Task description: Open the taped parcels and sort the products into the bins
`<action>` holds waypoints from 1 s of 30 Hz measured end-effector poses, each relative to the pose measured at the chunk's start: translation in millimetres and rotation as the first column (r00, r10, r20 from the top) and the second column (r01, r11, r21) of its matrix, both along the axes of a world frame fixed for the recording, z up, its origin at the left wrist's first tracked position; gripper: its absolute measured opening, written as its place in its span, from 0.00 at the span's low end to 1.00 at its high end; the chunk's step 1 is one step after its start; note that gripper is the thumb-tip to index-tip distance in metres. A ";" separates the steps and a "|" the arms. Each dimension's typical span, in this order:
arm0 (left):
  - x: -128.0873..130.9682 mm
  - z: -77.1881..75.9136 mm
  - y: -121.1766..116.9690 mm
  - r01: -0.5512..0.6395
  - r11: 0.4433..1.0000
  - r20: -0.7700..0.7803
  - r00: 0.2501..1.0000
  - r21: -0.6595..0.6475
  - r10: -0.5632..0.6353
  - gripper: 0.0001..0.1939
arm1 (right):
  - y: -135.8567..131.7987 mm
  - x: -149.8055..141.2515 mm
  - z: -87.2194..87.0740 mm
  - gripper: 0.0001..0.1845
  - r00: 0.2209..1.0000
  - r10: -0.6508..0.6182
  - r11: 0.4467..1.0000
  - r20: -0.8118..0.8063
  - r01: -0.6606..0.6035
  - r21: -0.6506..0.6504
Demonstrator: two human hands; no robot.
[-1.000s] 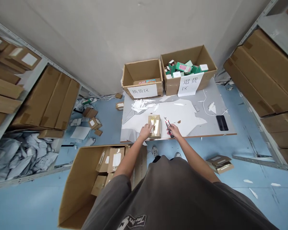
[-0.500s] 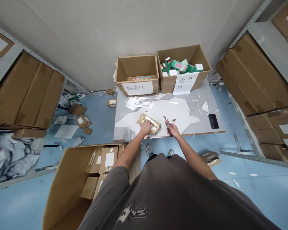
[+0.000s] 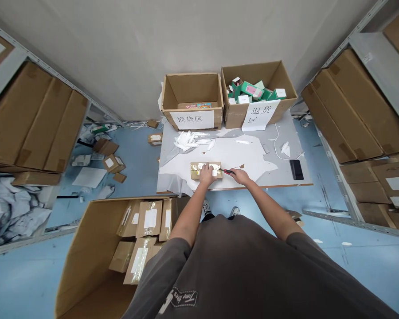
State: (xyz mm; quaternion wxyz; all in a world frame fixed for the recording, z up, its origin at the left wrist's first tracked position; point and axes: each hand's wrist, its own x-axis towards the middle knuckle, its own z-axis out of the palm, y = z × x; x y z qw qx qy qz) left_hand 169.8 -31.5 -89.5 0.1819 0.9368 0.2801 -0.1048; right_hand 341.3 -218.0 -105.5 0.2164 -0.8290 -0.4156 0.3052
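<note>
A small taped cardboard parcel (image 3: 197, 169) lies crosswise near the front edge of the grey table (image 3: 286, 175). My left hand (image 3: 206, 174) rests flat on top of it, pressing it down. My right hand (image 3: 240, 176) is closed round a red and black utility knife (image 3: 226, 171). The knife's tip points left and touches the parcel's right end.
Two open boxes with paper labels stand at the table's back: a nearly empty one (image 3: 192, 101) and one (image 3: 257, 91) holding green cartons. Paper scraps (image 3: 189, 140), a phone (image 3: 296, 169) and a white cable lie on the table. A large open carton (image 3: 96, 257) of parcels is at my left. Shelves of boxes flank both sides.
The parcel has been turned from lengthwise to crosswise under my left hand. My right hand has swung the knife from pointing away to pointing left against the parcel's end.
</note>
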 end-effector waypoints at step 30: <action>4.3 -4.1 7.2 0.014 1.000 -0.075 0.997 -0.023 -0.016 0.35 | -0.8 14.3 -6.6 0.18 0.637 -0.183 0.981 -0.749 0.169 -0.095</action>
